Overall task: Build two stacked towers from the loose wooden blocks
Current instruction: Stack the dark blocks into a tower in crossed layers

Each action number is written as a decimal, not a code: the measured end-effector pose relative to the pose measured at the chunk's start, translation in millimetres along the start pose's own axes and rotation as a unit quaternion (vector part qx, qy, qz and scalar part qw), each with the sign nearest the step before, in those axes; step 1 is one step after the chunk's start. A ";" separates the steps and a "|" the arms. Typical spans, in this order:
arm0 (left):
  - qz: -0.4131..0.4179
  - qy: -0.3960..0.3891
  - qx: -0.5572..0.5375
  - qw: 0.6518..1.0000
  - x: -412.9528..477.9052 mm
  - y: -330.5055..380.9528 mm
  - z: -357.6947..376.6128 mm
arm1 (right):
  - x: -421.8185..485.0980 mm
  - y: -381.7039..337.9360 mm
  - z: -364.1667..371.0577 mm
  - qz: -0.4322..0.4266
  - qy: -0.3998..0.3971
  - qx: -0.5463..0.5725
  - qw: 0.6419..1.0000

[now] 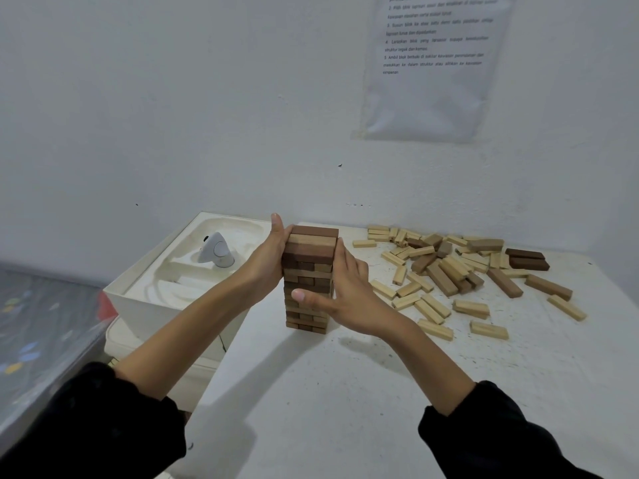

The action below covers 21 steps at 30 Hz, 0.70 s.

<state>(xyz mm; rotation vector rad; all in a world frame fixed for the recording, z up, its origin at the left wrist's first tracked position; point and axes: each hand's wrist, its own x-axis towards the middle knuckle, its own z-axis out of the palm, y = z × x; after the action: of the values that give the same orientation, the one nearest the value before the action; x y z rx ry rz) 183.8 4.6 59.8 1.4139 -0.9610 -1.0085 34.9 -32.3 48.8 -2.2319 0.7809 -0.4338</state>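
Wooden tower [308, 278], left hand [268, 257], right hand [345, 292] flat against sides

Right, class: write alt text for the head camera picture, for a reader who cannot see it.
The left hand and right hand press against opposite sides of a tall block tower on a white table. Loose blocks lie scattered to its right; a white box stands to its left.

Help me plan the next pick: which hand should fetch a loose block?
Right, probably. The right hand touches the tower on the side nearest the loose blocks; the left hand presses the opposite side, with the tower in its way.
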 end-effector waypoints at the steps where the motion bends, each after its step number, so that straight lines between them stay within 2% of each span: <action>1: 0.001 0.002 0.002 1.000 0.0 0.0 -0.3 | 0.2 0.2 0.5 -0.001 0.001 -0.001 1.000; 14: 0.003 0.011 0.003 1.000 0.3 1.2 0.0 | -0.5 2.3 -4.9 -0.012 0.004 0.012 1.000; 18: 0.047 0.079 0.070 0.993 -4.3 5.9 -5.1 | -8.1 10.5 -25.1 0.009 -0.020 0.021 1.000; 21: 0.108 0.129 0.139 0.976 -3.7 18.7 -9.3 | -12.1 21.4 -43.4 0.025 0.012 0.024 0.999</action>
<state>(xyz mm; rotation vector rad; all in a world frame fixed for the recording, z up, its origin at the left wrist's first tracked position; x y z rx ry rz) 191.3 9.6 79.1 1.5852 -1.0621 -0.5272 -5.1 -59.1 62.0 -2.1610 0.8282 -0.4509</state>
